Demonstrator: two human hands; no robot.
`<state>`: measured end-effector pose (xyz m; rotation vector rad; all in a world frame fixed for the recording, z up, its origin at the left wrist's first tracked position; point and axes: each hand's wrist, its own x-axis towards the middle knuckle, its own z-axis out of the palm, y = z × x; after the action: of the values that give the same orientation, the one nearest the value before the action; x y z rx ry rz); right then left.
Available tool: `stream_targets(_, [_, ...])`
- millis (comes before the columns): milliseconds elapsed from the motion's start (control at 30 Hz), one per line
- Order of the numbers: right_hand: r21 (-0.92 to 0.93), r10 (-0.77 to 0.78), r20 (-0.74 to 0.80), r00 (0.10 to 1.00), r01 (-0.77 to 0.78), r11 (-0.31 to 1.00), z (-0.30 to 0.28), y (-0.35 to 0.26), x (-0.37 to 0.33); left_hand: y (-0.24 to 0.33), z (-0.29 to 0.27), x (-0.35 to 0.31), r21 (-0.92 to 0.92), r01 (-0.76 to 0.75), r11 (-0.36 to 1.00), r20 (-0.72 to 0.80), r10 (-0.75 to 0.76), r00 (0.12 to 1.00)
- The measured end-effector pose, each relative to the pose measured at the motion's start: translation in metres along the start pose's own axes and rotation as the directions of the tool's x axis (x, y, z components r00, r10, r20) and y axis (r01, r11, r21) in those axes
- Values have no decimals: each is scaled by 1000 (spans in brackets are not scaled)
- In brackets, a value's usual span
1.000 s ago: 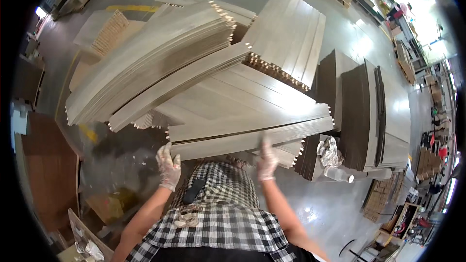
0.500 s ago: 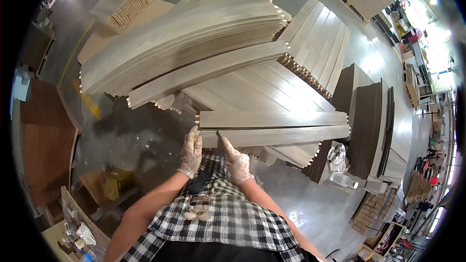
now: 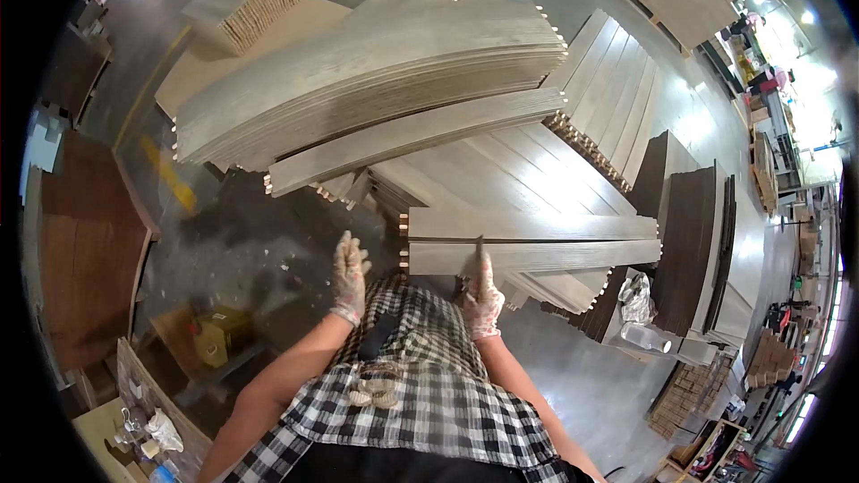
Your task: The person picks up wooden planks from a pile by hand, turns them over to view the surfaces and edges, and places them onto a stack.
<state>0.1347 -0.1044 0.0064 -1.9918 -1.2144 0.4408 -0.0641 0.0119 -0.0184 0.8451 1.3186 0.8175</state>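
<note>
My right hand, in a pale speckled glove, grips a small dark stick-like tool whose exact kind I cannot make out. The tool's upper end lies over the near grey-brown plank, by the narrow gap between it and the plank behind. Both planks lie side by side, with light, toothed-looking ends. My left hand, gloved the same way, is off to the left of the plank ends, its fingers stretched out and nothing in it.
Beyond the planks stand a tall curved plank stack and another plank pile. Dark panels stand at right, near a clear plastic bottle. A cardboard box sits at lower left, and a brown board stands left.
My left hand has left the planks' left end. My right hand has slid rightward along the near plank with the dark tool. The whole view has shifted somewhat.
</note>
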Motion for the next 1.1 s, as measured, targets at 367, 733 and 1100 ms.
stream_targets(367, [26, 197, 198, 960, -206, 978, 4, -12, -7, -6, -30, 8, 30, -136, 990, -101, 138, 985])
stream_targets(733, [101, -36, 265, 964, 9, 995, 40, 8, -22, -8, -5, 14, 73, -373, 925, 45, 371, 928])
stream_targets(1100, [206, -90, -54, 995, 99, 973, -58, 41, 2, 24, 124, -24, 389, -831, 397, 539, 634, 555])
